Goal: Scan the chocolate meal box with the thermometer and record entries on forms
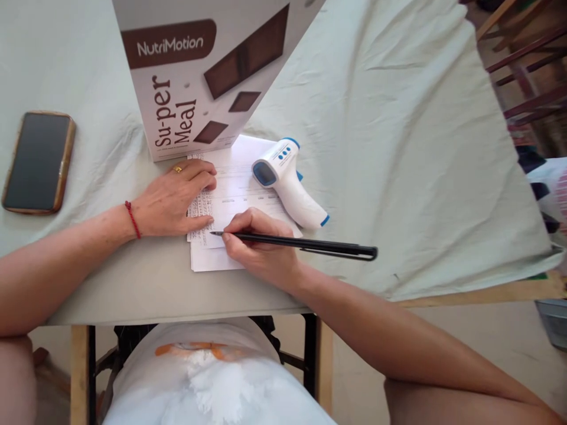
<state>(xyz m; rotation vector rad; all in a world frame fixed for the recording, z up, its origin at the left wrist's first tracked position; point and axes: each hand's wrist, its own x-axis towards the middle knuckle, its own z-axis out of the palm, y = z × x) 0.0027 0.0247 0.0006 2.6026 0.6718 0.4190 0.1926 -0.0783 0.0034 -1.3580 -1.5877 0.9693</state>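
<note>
My right hand (268,254) grips a black pen (319,243), its tip close to the paper; I cannot tell whether it touches. Under both hands lie several sheets of paper (217,261), with dense handwriting along the left part and faint printed lines. My left hand (166,198) rests on the left edge of the sheets, thumb apart from the loosely bent fingers, holding nothing. A white and blue infrared thermometer (295,192) lies on the papers' right side, just beyond my right hand.
A tall NutriMotion box (177,65) stands behind the papers. At the far left a phone (39,162) in a brown case lies on the pale tablecloth (398,147). The table's near edge runs close to my body; wooden furniture (527,77) shows at upper right.
</note>
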